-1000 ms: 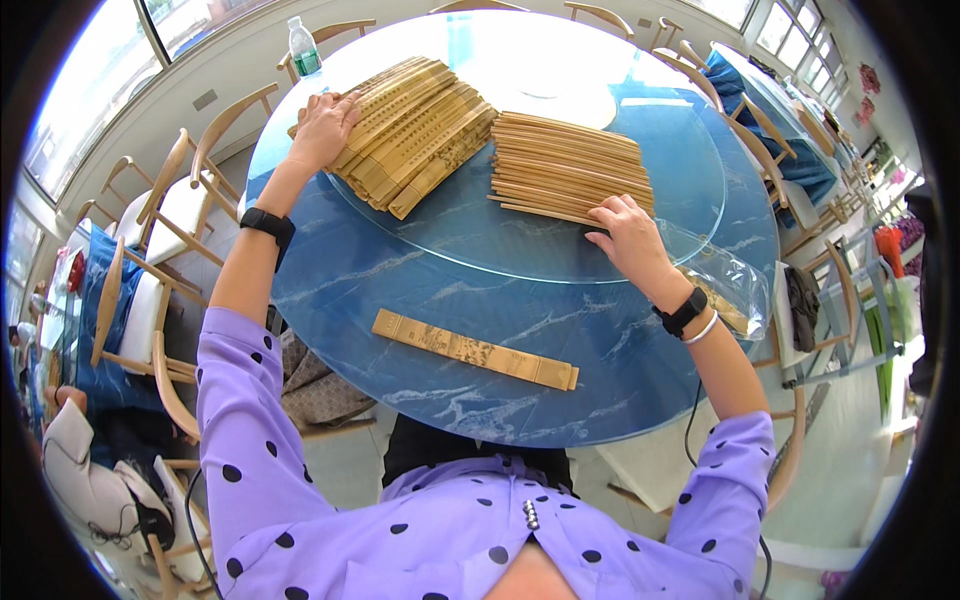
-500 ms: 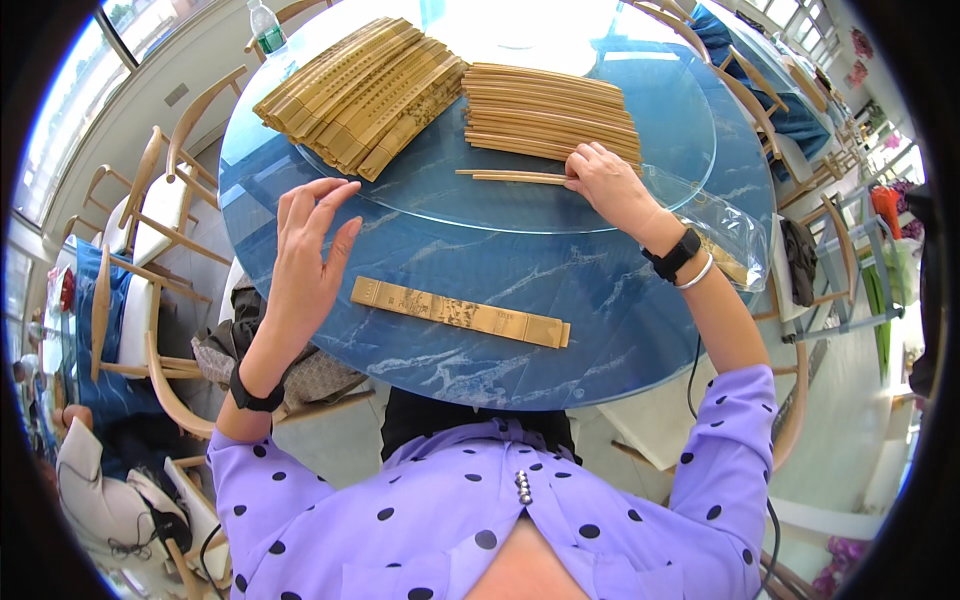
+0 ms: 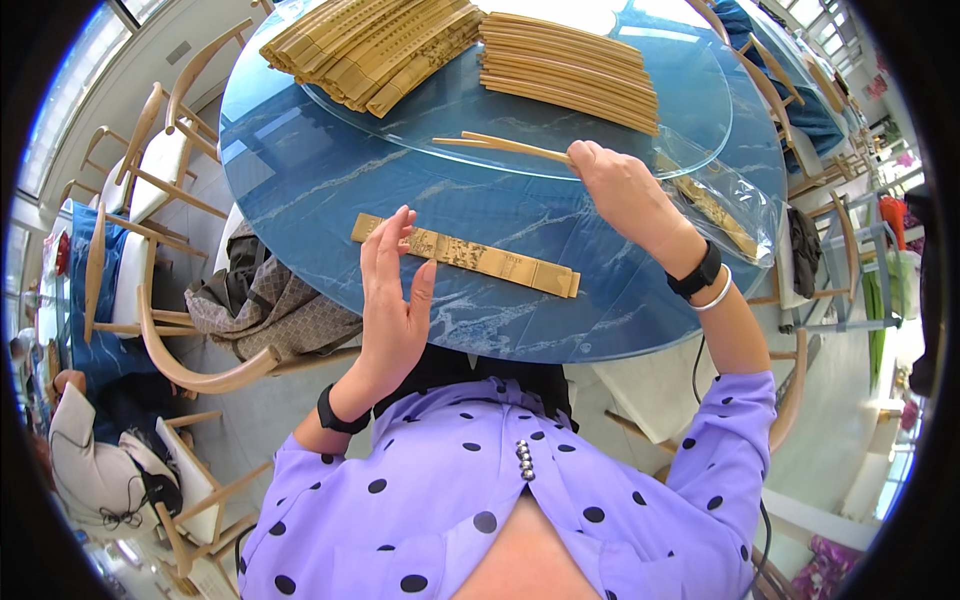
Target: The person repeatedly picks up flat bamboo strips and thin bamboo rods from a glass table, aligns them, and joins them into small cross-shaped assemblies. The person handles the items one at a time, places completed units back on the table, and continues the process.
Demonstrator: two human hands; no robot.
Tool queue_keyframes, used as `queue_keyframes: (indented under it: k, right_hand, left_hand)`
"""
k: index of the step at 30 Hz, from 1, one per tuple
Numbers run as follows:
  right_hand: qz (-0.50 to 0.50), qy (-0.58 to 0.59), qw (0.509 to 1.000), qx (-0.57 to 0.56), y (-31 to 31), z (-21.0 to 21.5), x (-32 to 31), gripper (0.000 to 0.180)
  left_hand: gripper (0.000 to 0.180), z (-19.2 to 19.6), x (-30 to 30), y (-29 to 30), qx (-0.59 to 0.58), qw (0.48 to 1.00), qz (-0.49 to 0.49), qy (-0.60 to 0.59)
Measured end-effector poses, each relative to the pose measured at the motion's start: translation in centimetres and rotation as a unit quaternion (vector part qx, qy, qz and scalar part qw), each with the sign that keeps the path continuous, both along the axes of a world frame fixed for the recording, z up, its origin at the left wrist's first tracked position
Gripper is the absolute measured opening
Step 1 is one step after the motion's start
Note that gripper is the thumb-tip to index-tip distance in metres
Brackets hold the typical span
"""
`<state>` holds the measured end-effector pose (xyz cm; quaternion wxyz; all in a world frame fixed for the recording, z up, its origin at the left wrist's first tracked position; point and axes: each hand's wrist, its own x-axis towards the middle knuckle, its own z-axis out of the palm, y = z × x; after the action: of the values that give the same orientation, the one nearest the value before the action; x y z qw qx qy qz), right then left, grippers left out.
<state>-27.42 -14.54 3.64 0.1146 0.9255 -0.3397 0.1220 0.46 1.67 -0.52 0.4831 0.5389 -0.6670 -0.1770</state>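
Note:
My right hand pinches a pair of chopsticks by one end; their free tips spread slightly apart and point left. My left hand, fingers raised and apart, hovers at the left part of a long gold paper sleeve lying near the table's front edge. Whether its fingertips touch the sleeve I cannot tell. Beyond, a row of bare chopsticks lies on the glass turntable. Left of that row lies a stack of gold printed paper sleeves.
A clear plastic bag with a gold sleeve inside lies beside my right forearm on the blue marbled table. Wooden chairs stand around. A patterned bag rests on the chair at my left. Another person sits at lower left.
My right hand has lifted the chopsticks off the turntable and drawn them nearer. My left hand has moved right and down to the single gold sleeve. The view has tipped downward.

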Motion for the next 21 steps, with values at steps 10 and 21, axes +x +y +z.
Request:
queue_keyframes:
  k: [10,21]
  right_hand:
    - [0.024,-0.058,0.990,0.125,15.9,-0.1,2.3,0.041]
    - [-0.264,-0.175,0.912,0.261,17.2,1.3,-0.6,0.029]
  left_hand:
    - [0.051,0.0,-2.8,2.0,0.123,0.910,-0.167,0.359]
    - [0.033,2.2,-1.8,-0.5,0.049,0.985,-0.156,-0.055]
